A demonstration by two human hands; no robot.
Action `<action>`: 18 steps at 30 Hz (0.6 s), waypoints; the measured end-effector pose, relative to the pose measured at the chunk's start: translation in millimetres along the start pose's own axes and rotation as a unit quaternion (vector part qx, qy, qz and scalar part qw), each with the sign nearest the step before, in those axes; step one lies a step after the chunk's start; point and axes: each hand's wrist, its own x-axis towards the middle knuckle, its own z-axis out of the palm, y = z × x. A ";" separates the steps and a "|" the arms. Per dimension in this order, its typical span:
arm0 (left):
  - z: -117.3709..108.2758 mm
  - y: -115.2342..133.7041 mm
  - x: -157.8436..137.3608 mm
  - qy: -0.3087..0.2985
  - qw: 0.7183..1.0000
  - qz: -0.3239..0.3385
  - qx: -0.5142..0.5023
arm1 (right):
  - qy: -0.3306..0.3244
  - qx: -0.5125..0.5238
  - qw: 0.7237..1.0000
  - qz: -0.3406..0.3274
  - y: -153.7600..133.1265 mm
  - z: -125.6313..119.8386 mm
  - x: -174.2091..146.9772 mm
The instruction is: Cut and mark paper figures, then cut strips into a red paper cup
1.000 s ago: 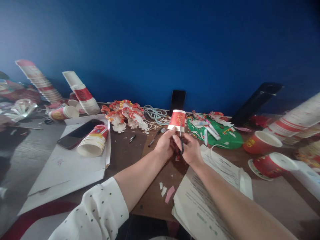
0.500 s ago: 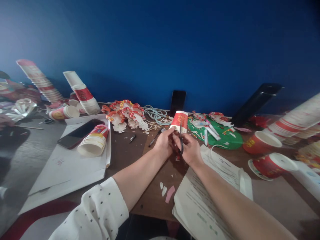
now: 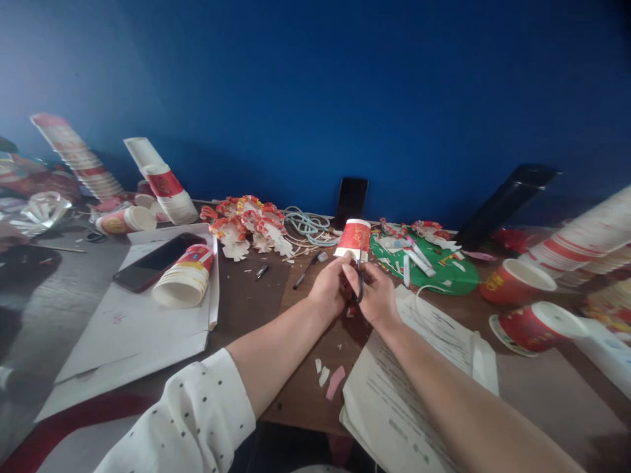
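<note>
A red and white paper cup (image 3: 353,236) is held up in front of me, its lower part hidden by my fingers. My left hand (image 3: 331,284) is closed on the cup's near side. In my right hand (image 3: 378,294) is a pair of dark scissors (image 3: 360,284), fingers wrapped round the handles. The blades point away from me along the cup's right side; whether they are apart I cannot make out. Both hands are close together above the brown table (image 3: 305,387). Pink and white paper scraps (image 3: 336,382) lie on the table nearer to me.
Cut red-and-white paper pieces (image 3: 256,223) are heaped left of centre. A green disc (image 3: 456,279) with scraps lies right. A phone (image 3: 352,197) leans on the blue wall. Papers (image 3: 394,401), cup stacks (image 3: 79,157), a white box (image 3: 123,328) and loose cups (image 3: 515,279) surround the work area.
The scissors and my right hand have shifted very slightly against the cup. My left hand moved a touch to the right. The cup stays in almost the same place.
</note>
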 end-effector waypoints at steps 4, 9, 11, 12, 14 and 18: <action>0.1 -1.2 -0.3 -0.013 1.000 0.017 0.013 | 0.001 0.012 1.000 0.008 0.6 0.6 0.3; 0.7 -1.3 -1.9 -0.015 0.999 0.029 0.028 | 0.007 0.017 1.000 0.015 -3.1 0.2 -0.2; 0.6 -1.5 -1.6 -0.019 0.999 0.027 0.026 | 0.004 0.018 1.000 0.012 -3.8 -0.2 -0.2; 0.3 -1.7 -1.1 -0.021 0.999 0.026 0.025 | 0.002 0.018 1.000 0.009 -3.8 -0.4 -0.2; -0.6 -2.1 0.1 -0.023 0.999 0.026 0.027 | -0.001 0.022 1.000 0.001 -3.5 -0.4 -0.1; -2.5 -2.5 1.9 -0.029 0.999 0.030 0.032 | -0.004 0.026 1.000 -0.007 -3.5 0.0 -0.4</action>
